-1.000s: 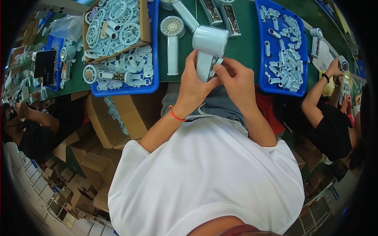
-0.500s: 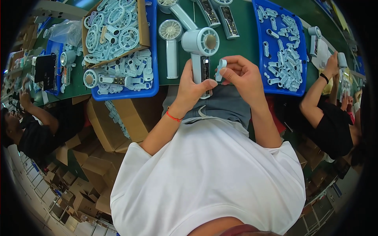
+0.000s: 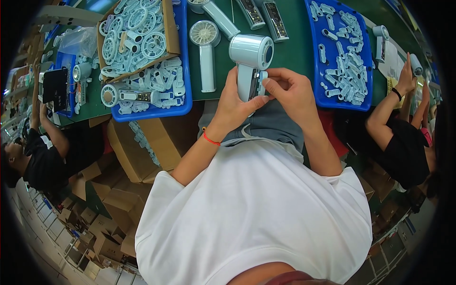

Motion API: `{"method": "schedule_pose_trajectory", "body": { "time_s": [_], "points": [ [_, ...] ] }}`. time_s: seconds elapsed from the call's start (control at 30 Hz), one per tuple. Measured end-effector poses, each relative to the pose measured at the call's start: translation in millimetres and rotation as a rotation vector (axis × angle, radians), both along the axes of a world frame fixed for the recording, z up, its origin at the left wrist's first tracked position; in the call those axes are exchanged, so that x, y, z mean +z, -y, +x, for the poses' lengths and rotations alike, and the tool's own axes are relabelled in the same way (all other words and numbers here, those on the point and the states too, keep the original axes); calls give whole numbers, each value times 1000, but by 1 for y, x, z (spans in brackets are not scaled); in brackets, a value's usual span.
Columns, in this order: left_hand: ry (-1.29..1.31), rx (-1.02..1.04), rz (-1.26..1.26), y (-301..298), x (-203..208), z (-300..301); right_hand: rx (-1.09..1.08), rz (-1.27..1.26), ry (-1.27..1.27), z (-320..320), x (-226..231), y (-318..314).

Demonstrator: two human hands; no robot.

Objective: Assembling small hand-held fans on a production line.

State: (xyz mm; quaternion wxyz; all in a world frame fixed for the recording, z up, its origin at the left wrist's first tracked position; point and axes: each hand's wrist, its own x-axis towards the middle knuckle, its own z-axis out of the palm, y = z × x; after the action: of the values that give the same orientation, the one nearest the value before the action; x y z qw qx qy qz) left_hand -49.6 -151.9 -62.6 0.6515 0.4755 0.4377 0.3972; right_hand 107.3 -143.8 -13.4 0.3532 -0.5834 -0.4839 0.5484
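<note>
A light-blue handheld fan (image 3: pixel 248 51) stands head up in front of me, its handle wrapped by my left hand (image 3: pixel 230 105). The dark circuit board shows along the right side of the handle. Pinched in the thumb and fingers of my right hand (image 3: pixel 292 95) is a small light-blue plastic cover piece (image 3: pixel 263 77), held against that open side. My right fingers hide part of it, so I cannot tell whether it is seated. A closed-handled fan (image 3: pixel 206 66) lies on the green table just left of the held one.
On the left, a blue tray (image 3: pixel 156 113) holds small plastic parts, a fan and a cardboard box (image 3: pixel 173 28) of ring-shaped grilles. A blue tray (image 3: pixel 317 95) of small covers sits at the right. Open-handled fans (image 3: pixel 275 23) lie beyond my hands. Co-workers sit on both sides.
The cover piece has moved left from beside the fan onto the handle's open side. The fan has turned, so its round face now points more to the right.
</note>
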Motion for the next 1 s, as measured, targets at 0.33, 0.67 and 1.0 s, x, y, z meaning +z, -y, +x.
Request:
{"method": "schedule_pose_trajectory", "body": {
  "time_s": [0.33, 0.67, 1.0],
  "points": [
    [-207, 82, 142, -3, 22, 9, -132, 70, -30, -9, -3, 6],
    [-354, 95, 217, 0, 27, 9, -50, -101, -83, 3, -1, -5],
    [69, -84, -185, -9, 27, 5, 21, -10, -312, 0, -10, -5]
  ]
}}
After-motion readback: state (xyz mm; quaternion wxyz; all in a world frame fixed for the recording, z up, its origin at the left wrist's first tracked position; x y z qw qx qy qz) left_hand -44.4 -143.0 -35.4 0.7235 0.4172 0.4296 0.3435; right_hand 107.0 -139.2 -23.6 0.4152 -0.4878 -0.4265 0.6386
